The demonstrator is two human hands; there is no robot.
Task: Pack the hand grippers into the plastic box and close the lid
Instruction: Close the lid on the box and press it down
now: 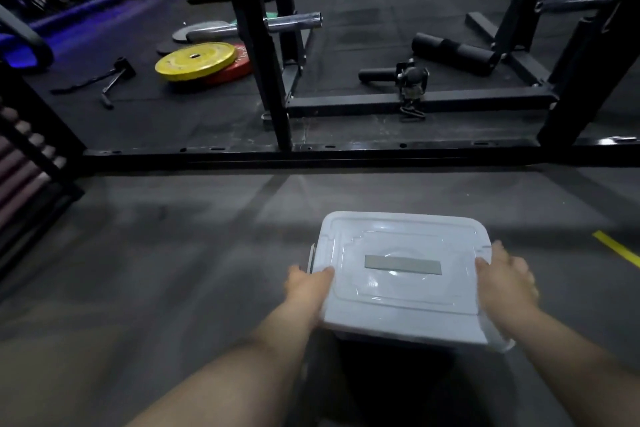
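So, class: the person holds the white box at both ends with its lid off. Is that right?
Not quite: the lid is on, covering the box, as the head view shows. The left hand and right hand do hold the box at both ends.

The plastic box [401,303] is white with a grey strip [402,265]. A yellow plate [195,61] lies on a red plate [237,72], and the dark grey floor [173,253] bears a yellow line [615,247].
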